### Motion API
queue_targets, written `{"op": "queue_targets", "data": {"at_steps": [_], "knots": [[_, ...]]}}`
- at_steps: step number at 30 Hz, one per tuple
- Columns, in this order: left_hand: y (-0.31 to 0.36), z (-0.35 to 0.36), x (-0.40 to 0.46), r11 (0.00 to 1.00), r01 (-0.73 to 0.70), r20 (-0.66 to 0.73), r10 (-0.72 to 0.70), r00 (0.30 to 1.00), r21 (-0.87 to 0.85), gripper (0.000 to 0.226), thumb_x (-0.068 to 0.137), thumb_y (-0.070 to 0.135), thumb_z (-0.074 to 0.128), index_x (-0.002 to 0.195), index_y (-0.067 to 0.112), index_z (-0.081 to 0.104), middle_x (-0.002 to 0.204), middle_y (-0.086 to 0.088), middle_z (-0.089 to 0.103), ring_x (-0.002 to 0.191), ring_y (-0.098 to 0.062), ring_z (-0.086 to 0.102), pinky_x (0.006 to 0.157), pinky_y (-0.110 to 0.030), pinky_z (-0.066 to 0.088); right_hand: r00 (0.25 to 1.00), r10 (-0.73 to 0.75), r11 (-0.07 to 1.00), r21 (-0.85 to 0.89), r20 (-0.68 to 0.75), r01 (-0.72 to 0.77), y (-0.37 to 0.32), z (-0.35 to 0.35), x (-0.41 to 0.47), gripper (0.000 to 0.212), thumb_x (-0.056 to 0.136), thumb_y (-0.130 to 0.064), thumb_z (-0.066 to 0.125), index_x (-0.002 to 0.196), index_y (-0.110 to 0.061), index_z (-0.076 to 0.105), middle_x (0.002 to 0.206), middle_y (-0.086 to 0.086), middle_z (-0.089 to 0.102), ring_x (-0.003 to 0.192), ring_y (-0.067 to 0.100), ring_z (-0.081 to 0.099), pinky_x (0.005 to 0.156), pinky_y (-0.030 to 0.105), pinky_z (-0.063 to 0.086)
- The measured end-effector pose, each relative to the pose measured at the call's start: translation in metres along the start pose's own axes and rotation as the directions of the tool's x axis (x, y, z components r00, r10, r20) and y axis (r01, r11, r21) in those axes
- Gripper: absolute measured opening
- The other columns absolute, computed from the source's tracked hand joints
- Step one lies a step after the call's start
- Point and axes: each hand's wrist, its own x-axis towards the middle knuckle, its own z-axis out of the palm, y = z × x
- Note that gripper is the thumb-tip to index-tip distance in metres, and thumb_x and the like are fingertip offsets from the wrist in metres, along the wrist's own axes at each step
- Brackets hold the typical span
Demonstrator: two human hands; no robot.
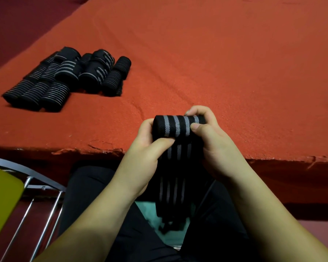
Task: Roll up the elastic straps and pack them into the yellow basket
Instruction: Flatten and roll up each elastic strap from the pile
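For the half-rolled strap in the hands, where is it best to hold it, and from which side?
Hold the roll at its two ends, as the left hand and right hand do, thumbs on top. The roll lies crosswise and its loose tail hangs toward the lap, so end grips probably keep it tight.

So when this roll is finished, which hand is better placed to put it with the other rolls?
Probably the left hand. The finished rolls lie on the red table to the left, on its side. The right hand also grips the strap and would need to cross over.
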Motion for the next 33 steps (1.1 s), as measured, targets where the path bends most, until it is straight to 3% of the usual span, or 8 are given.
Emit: {"op": "queue_targets", "data": {"at_steps": [6,9,12,16,20,24,29,33], "knots": [[0.002,0.001,-0.004,0.995,0.017,-0.038,-0.013,0.999,0.103,0.053,0.075,0.076,0.057,0.105,0.033,0.060,0.107,-0.001,0.071,0.110,-0.020,0.065,0.104,-0.051,0.045,0.990,-0.122,0.984,-0.118,0.076,0.130,0.000,0.000,-0.004,0.024,0.085,-0.017,0.042,0.102,-0.033,0.045,0.075,-0.022,0.052,0.065,-0.002,0.048,0.061,0.015,0.041],[0.002,0.004,-0.003,0.989,0.005,-0.053,0.003,0.999,0.149,0.048,0.077,0.072,0.054,0.106,0.034,0.059,0.105,0.000,0.071,0.106,-0.020,0.067,0.102,-0.055,0.046,0.997,-0.062,0.998,-0.027,0.051,0.063,0.002,0.001,-0.002,0.027,0.081,-0.019,0.044,0.099,-0.038,0.048,0.075,-0.015,0.053,0.068,0.005,0.051,0.063,0.022,0.043],[0.001,0.002,-0.004,0.980,-0.037,-0.029,0.043,0.999,0.196,0.046,0.080,0.066,0.057,0.110,0.032,0.056,0.105,0.002,0.071,0.105,-0.020,0.067,0.099,-0.054,0.048,1.000,-0.004,1.000,-0.014,0.014,0.004,0.007,0.000,0.000,0.012,0.082,-0.047,0.048,0.094,-0.045,0.052,0.079,-0.012,0.054,0.075,0.011,0.053,0.070,0.033,0.045],[0.000,-0.002,-0.001,0.981,-0.110,0.010,0.110,0.994,0.159,0.027,0.090,0.038,0.063,0.115,0.031,0.056,0.104,0.006,0.067,0.104,-0.015,0.065,0.094,-0.039,0.051,1.000,0.003,0.984,-0.181,-0.004,-0.003,0.006,0.000,0.000,0.051,0.084,-0.080,0.034,0.096,-0.035,0.053,0.087,-0.010,0.055,0.083,0.009,0.054,0.085,0.041,0.046],[0.001,-0.004,0.002,0.988,-0.152,0.049,0.151,0.987,0.017,0.031,0.089,0.012,0.060,0.110,0.035,0.064,0.101,0.006,0.067,0.102,-0.013,0.063,0.090,-0.030,0.049,0.996,0.083,0.954,-0.287,-0.022,-0.085,-0.001,0.000,-0.002,0.060,0.088,-0.075,0.025,0.101,-0.021,0.049,0.082,-0.009,0.054,0.078,0.006,0.053,0.088,0.042,0.045],[-0.003,-0.004,-0.002,0.987,-0.163,0.041,0.162,0.986,0.018,0.039,0.087,0.009,0.060,0.109,0.040,0.066,0.103,0.007,0.067,0.104,-0.013,0.063,0.093,-0.032,0.048,0.997,0.078,0.970,-0.232,0.002,-0.076,-0.004,-0.002,-0.004,0.028,0.087,-0.064,0.037,0.081,-0.040,0.050,0.070,-0.018,0.053,0.068,0.000,0.051,0.072,0.033,0.042],[-0.006,-0.003,-0.004,0.978,-0.121,0.005,0.122,0.993,0.168,0.049,0.085,0.044,0.068,0.129,0.038,0.049,0.123,0.008,0.064,0.119,-0.008,0.059,0.105,-0.036,0.044,1.000,0.020,0.997,-0.075,0.016,-0.019,-0.003,-0.005,0.000,0.019,0.080,-0.056,0.052,0.086,-0.038,0.052,0.082,0.001,0.051,0.076,0.019,0.050,0.073,0.042,0.038],[-0.010,-0.004,-0.002,0.972,-0.052,0.013,0.051,0.999,0.228,0.069,0.071,0.076,0.063,0.122,0.030,0.058,0.120,0.008,0.068,0.118,-0.010,0.061,0.108,-0.044,0.042,0.998,-0.044,0.999,-0.012,0.046,0.044,0.001,-0.007,0.000,0.015,0.078,-0.053,0.056,0.089,-0.045,0.052,0.082,0.002,0.051,0.075,0.019,0.049,0.071,0.039,0.039]]}}
